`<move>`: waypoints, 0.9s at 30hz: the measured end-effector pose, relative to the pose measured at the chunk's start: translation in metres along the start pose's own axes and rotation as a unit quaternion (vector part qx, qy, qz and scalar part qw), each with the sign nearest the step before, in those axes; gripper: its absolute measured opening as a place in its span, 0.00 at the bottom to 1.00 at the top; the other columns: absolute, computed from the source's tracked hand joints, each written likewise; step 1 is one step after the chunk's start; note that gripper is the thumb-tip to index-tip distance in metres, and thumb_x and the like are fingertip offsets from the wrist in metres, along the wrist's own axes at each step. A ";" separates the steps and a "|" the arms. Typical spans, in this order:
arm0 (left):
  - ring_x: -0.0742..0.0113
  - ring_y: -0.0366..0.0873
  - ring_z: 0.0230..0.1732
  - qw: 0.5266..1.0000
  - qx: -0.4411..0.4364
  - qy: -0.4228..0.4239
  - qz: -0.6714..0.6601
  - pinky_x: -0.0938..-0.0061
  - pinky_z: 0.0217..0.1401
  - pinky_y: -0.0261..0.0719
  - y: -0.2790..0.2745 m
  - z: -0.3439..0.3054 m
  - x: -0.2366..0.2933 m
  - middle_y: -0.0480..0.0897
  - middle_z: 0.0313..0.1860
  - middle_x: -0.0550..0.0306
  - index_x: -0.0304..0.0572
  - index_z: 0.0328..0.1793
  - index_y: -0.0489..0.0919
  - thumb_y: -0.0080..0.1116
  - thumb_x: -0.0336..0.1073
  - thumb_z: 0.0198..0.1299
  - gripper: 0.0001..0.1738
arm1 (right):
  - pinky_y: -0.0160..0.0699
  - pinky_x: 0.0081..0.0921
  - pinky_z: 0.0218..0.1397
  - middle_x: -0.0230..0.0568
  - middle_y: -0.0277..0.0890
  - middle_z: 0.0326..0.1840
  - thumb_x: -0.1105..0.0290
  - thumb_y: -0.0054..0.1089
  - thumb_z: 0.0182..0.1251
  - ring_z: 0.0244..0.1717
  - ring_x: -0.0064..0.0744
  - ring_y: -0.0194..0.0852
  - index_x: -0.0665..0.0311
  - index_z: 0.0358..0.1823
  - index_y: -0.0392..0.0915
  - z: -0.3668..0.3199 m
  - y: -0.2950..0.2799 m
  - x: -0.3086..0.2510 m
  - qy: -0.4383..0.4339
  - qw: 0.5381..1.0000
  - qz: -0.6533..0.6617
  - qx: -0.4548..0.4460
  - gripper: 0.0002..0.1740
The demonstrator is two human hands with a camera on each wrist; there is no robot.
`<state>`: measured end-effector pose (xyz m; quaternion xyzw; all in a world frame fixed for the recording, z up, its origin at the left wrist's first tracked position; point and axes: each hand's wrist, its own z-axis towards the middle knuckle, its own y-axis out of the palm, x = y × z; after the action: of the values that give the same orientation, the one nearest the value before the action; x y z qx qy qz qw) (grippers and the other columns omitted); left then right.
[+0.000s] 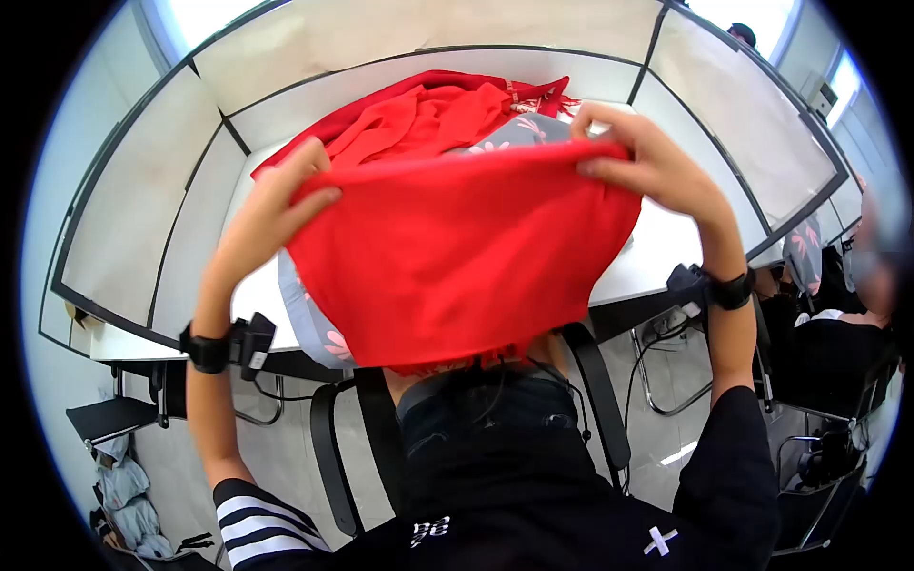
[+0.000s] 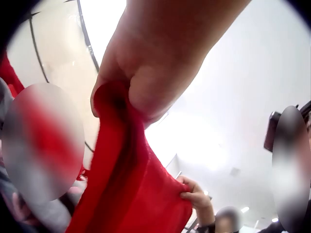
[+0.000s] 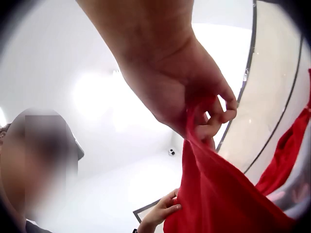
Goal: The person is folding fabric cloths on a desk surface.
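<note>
A red cloth (image 1: 466, 257) is stretched between both hands above the near edge of the table, its lower part hanging over the lap. My left hand (image 1: 286, 195) pinches its upper left corner between thumb and fingers. At the upper right corner, my right hand (image 1: 647, 162) grips the cloth the same way. In the left wrist view, the red cloth (image 2: 131, 179) drops in folds from the left hand (image 2: 146, 82). The right wrist view has the right hand (image 3: 180, 87) holding bunched red fabric (image 3: 214, 184).
Behind the held cloth, more red fabric (image 1: 409, 119) lies heaped on the white table (image 1: 657, 252), with grey flower-patterned fabric (image 1: 309, 319) under it. Low panels (image 1: 143, 200) surround the table. A black chair armrest (image 1: 333, 457) stands beside the lap. Another person sits at the far right.
</note>
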<state>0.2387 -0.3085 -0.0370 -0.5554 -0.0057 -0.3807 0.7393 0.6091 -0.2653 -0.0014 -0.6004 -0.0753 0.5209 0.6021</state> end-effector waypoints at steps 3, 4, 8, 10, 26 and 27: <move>0.73 0.77 0.32 0.997 0.012 -0.065 -0.035 0.82 0.37 0.74 -0.040 0.012 0.034 0.81 0.33 0.55 0.41 0.47 0.72 0.52 0.31 0.63 0.08 | 0.75 0.24 0.50 0.40 0.78 0.36 0.66 0.53 0.64 0.39 0.30 0.77 0.61 0.55 0.72 0.015 -0.031 -0.005 -0.002 0.997 -0.042 0.062 0.18; 0.73 0.77 0.31 1.000 0.025 -0.005 0.007 0.83 0.37 0.74 -0.048 0.021 0.027 0.81 0.32 0.55 0.40 0.47 0.74 0.52 0.33 0.63 0.09 | 0.78 0.23 0.42 0.42 0.79 0.37 0.64 0.53 0.65 0.34 0.28 0.78 0.63 0.56 0.74 0.033 -0.039 0.003 -0.137 0.978 -0.113 0.106 0.20; 0.67 0.79 0.28 0.980 0.087 0.050 0.169 0.78 0.34 0.77 -0.081 0.071 0.003 0.81 0.28 0.52 0.37 0.42 0.79 0.55 0.39 0.62 0.12 | 0.78 0.21 0.32 0.44 0.80 0.32 0.60 0.55 0.66 0.28 0.31 0.79 0.66 0.42 0.79 0.090 -0.079 0.040 -0.085 0.952 -0.214 0.202 0.15; 0.66 0.76 0.26 0.978 0.136 0.075 0.138 0.77 0.33 0.74 -0.084 0.092 -0.007 0.79 0.27 0.48 0.36 0.44 0.78 0.55 0.38 0.61 0.12 | 0.73 0.26 0.35 0.49 0.77 0.26 0.66 0.57 0.59 0.31 0.24 0.75 0.68 0.38 0.79 0.104 -0.079 0.008 -0.040 0.952 -0.179 0.245 0.13; 0.52 0.73 0.54 0.992 -0.116 0.043 0.010 0.66 0.56 0.69 0.073 -0.008 0.001 0.75 0.52 0.48 0.37 0.52 0.73 0.61 0.34 0.55 0.19 | 0.63 0.39 0.65 0.47 0.66 0.61 0.64 0.63 0.56 0.64 0.49 0.59 0.58 0.51 0.75 -0.039 0.076 0.029 -0.034 0.985 -0.128 -0.112 0.20; 0.52 0.72 0.54 0.993 -0.006 0.109 0.036 0.65 0.58 0.68 0.086 0.002 -0.007 0.73 0.56 0.48 0.37 0.54 0.72 0.62 0.34 0.53 0.22 | 0.64 0.38 0.64 0.48 0.67 0.60 0.63 0.63 0.57 0.63 0.48 0.61 0.60 0.52 0.73 -0.028 0.084 0.042 -0.015 0.993 -0.112 -0.040 0.22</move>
<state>0.2833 -0.2949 -0.1099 -0.5152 0.0974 -0.4121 0.7452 0.6029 -0.2753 -0.0992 -0.6039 -0.1720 0.4558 0.6308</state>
